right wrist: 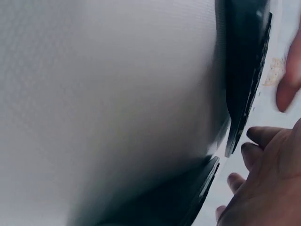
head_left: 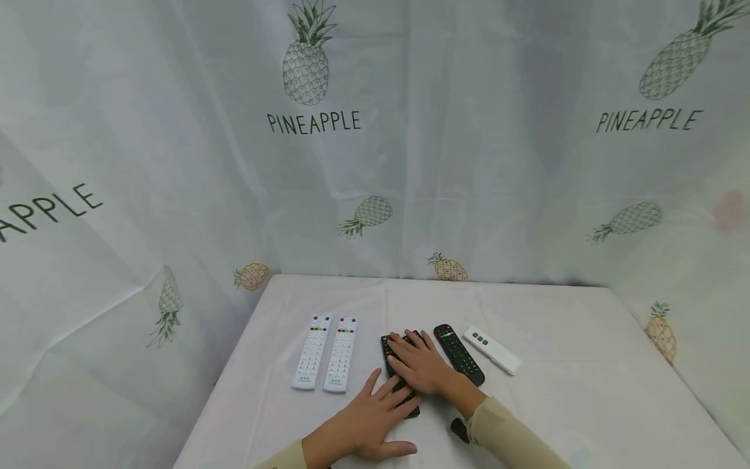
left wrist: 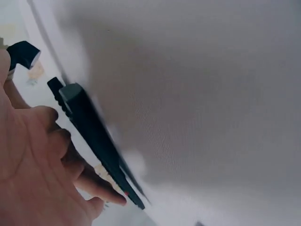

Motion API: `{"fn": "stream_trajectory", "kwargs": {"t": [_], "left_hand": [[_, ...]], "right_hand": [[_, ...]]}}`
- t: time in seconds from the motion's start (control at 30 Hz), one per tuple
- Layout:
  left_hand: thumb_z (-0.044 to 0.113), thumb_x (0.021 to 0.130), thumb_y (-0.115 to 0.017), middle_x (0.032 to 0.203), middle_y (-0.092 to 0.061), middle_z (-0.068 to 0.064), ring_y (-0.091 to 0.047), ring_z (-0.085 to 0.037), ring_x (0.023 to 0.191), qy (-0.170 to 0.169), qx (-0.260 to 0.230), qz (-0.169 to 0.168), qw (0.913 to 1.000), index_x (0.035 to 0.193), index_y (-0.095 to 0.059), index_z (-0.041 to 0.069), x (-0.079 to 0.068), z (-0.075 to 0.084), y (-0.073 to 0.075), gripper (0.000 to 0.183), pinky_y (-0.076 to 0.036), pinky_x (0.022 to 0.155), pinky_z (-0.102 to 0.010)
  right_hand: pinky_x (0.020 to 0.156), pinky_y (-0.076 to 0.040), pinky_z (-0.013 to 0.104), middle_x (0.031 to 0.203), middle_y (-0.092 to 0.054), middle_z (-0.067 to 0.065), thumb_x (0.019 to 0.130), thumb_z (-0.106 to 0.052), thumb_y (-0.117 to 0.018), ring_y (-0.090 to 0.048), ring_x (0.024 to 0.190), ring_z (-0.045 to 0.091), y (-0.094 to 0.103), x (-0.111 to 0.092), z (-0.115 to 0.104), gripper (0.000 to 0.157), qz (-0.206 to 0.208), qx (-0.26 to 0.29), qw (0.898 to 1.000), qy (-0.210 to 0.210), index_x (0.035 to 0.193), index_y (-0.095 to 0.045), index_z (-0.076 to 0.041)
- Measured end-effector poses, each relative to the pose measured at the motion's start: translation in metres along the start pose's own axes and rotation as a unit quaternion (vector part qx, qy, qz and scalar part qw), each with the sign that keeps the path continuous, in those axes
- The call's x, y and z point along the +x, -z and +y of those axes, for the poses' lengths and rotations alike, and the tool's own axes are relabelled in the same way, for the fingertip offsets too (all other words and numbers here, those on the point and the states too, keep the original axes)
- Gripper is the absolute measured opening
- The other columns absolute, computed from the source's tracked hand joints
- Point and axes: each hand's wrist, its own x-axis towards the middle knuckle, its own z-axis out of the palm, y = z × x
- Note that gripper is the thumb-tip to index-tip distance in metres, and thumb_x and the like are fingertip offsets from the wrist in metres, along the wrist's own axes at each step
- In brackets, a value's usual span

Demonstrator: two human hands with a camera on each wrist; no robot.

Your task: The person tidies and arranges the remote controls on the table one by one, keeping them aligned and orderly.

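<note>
A black remote control [head_left: 413,412] lies on the white table, mostly covered by both hands. My right hand [head_left: 423,368] rests over its upper part with the fingers spread and straight. Across its lower part reach the extended fingers of my left hand [head_left: 375,420], the thumb held out to the side. The left wrist view shows the dark edge of a remote [left wrist: 96,132] beside the left fingers. In the right wrist view, one dark remote [right wrist: 244,66] stands near the fingertips and another [right wrist: 183,197] lies lower down. Contact under the palms is hidden.
Two white remotes [head_left: 312,355] lie side by side on the left. Right of the hands are another black remote [head_left: 459,355] and a white remote [head_left: 492,350] with few buttons. A pineapple-print curtain [head_left: 457,163] hangs behind the table [head_left: 562,365].
</note>
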Motion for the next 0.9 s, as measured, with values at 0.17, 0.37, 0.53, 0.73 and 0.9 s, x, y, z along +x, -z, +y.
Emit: {"fn": "stream_trajectory", "kwargs": {"t": [0.17, 0.37, 0.53, 0.73, 0.9], "left_hand": [[0.079, 0.093, -0.016, 0.166, -0.018, 0.008, -0.012, -0.025, 0.154, 0.014, -0.014, -0.033, 0.9993, 0.159, -0.020, 0.031, 0.002, 0.001, -0.001, 0.082, -0.019, 0.116, -0.065], [0.079, 0.092, -0.017, 0.166, -0.017, 0.006, -0.012, -0.025, 0.154, 0.027, -0.021, -0.027, 0.9991, 0.159, -0.018, 0.028, -0.001, 0.003, -0.002, 0.084, -0.020, 0.115, -0.065], [0.081, 0.091, -0.019, 0.166, -0.017, 0.004, -0.012, -0.026, 0.154, 0.045, -0.027, -0.030, 0.9982, 0.159, -0.019, 0.025, -0.005, 0.005, -0.005, 0.088, -0.020, 0.115, -0.065], [0.080, 0.091, -0.019, 0.166, -0.019, 0.004, -0.012, -0.026, 0.154, 0.055, -0.029, -0.022, 0.9978, 0.159, -0.023, 0.024, -0.008, 0.003, -0.004, 0.088, -0.017, 0.116, -0.065], [0.078, 0.093, -0.019, 0.164, -0.024, 0.003, -0.012, -0.026, 0.154, 0.060, -0.027, -0.018, 0.9977, 0.156, -0.031, 0.024, -0.009, -0.003, -0.001, 0.085, -0.014, 0.117, -0.066]], "right_hand": [[0.118, -0.010, 0.065, 0.161, -0.033, 0.001, 0.105, -0.055, -0.023, -0.022, 0.151, 0.035, 0.001, 0.001, -0.002, 0.063, -0.025, -0.007, 1.000, 0.004, 0.153, -0.039, -0.017], [0.119, -0.009, 0.063, 0.163, -0.030, -0.003, 0.105, -0.055, -0.019, -0.021, 0.152, 0.033, -0.010, 0.005, 0.002, 0.063, -0.021, -0.050, 0.999, 0.003, 0.155, -0.035, -0.020], [0.119, -0.008, 0.063, 0.162, -0.032, -0.003, 0.106, -0.053, -0.019, -0.023, 0.151, 0.033, -0.014, 0.009, 0.000, 0.061, -0.006, -0.074, 0.997, -0.007, 0.154, -0.036, -0.021], [0.119, -0.009, 0.064, 0.160, -0.035, 0.000, 0.106, -0.051, -0.026, -0.027, 0.149, 0.034, -0.012, 0.017, -0.012, 0.059, -0.010, -0.075, 0.997, -0.033, 0.153, -0.038, -0.018], [0.119, -0.008, 0.064, 0.162, -0.032, 0.000, 0.105, -0.054, -0.022, -0.026, 0.150, 0.034, -0.013, 0.026, -0.021, 0.062, -0.028, -0.074, 0.996, -0.050, 0.154, -0.037, -0.019]]}}
